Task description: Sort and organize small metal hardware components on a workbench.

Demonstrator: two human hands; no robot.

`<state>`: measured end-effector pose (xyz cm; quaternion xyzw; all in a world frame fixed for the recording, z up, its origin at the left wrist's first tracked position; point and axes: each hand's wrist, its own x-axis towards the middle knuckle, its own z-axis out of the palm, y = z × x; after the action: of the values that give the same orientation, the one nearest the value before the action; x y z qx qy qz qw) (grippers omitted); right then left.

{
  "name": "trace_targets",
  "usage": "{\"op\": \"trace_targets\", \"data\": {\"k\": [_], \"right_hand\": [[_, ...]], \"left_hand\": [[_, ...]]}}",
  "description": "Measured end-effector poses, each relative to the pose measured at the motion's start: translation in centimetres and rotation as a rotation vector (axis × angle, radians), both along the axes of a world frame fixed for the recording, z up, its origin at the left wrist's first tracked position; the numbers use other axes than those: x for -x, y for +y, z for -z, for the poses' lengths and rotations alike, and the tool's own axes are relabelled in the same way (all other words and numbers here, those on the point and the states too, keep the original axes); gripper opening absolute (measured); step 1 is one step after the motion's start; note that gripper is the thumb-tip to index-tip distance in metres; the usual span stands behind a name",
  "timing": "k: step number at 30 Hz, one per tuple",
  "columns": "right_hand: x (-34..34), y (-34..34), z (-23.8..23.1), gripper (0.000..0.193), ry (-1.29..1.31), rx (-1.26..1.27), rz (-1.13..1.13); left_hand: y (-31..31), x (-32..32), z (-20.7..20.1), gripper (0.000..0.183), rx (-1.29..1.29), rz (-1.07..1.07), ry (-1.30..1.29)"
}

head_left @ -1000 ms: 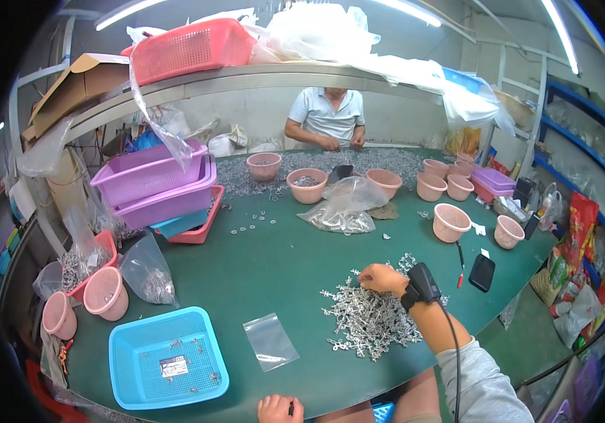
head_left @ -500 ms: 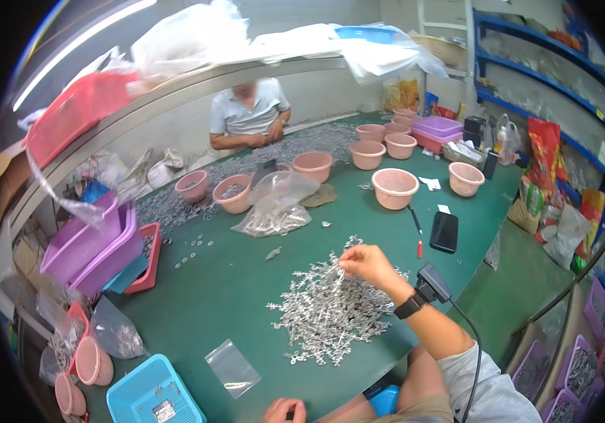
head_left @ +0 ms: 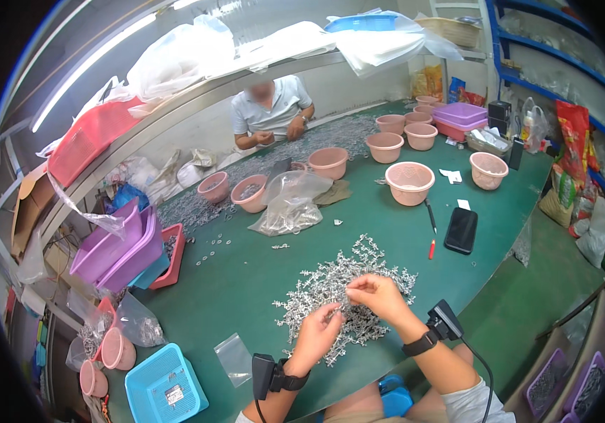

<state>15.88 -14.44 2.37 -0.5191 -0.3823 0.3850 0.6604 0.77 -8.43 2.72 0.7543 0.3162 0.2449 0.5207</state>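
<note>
A heap of small silver metal parts (head_left: pixel 316 285) with knobbly, branched shapes lies on the green table in front of me. Over its near side, my left hand (head_left: pixel 318 331) and my right hand (head_left: pixel 378 296) are close together, fingertips almost meeting. Both hands are closed in a pinch. Whatever sits between the fingers is too small to tell from the silver heap behind it. A black strap with a boxy device is on each wrist. Beside my left forearm lies a flat clear plastic bag (head_left: pixel 234 359).
A blue basket (head_left: pixel 200 402) stands at the near left, purple bins (head_left: pixel 133 250) beyond. Pink bowls (head_left: pixel 409 185) and a clear bag of parts (head_left: pixel 285 211) stand farther back. A phone (head_left: pixel 461 229) and red-tipped pen (head_left: pixel 431 248) lie right. Across the table sits a person (head_left: pixel 274 113).
My left hand has come up from the lower edge to the heap, beside the right. My right hand has moved lower over the heap. The whole view has shifted slightly.
</note>
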Motion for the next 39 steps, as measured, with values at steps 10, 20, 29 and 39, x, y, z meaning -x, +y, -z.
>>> {"op": "trace_targets", "data": {"k": [10,20,29,39], "right_hand": [[-2.3,-7.6,5.7,0.011,-0.420,0.061,0.518],[-2.1,-8.7,5.6,0.007,-0.762,0.257,0.595],[-2.2,-8.3,6.2,0.007,-0.667,0.257,0.593],[-2.2,-8.8,6.5,0.007,-0.592,0.293,0.597]], "left_hand": [[7.0,0.7,-1.0,0.033,-0.578,0.113,0.246],[11.9,-1.0,-0.5,0.031,-0.490,0.545,0.385],[11.3,-5.5,-0.4,0.042,-0.707,0.622,0.176],[13.4,1.6,-1.1,0.042,-0.588,0.595,0.543]]}}
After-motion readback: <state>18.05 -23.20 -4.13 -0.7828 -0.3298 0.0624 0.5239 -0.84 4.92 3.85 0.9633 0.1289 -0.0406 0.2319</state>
